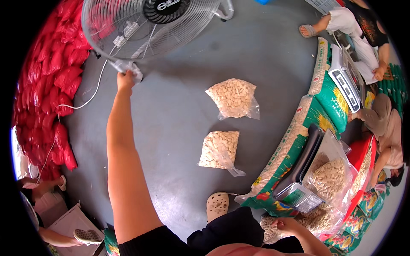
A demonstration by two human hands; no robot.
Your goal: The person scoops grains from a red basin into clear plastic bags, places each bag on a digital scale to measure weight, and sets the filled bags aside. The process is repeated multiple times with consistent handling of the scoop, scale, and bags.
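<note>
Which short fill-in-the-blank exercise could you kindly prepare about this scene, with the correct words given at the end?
1. On the grey floor, exactly ____ filled clear bags lie apart from each other.
2. The hand stretched out near the large fan is the wearer's ____ one.
3. The plastic-wrapped pile along the picture's left side is ____ in colour.
4. The top of the beige clog has many small ____ in it.

Missing words: two; left; red; holes.

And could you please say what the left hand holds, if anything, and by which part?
It cannot be told: the left hand is beside the fan, at some clear plastic.
</note>
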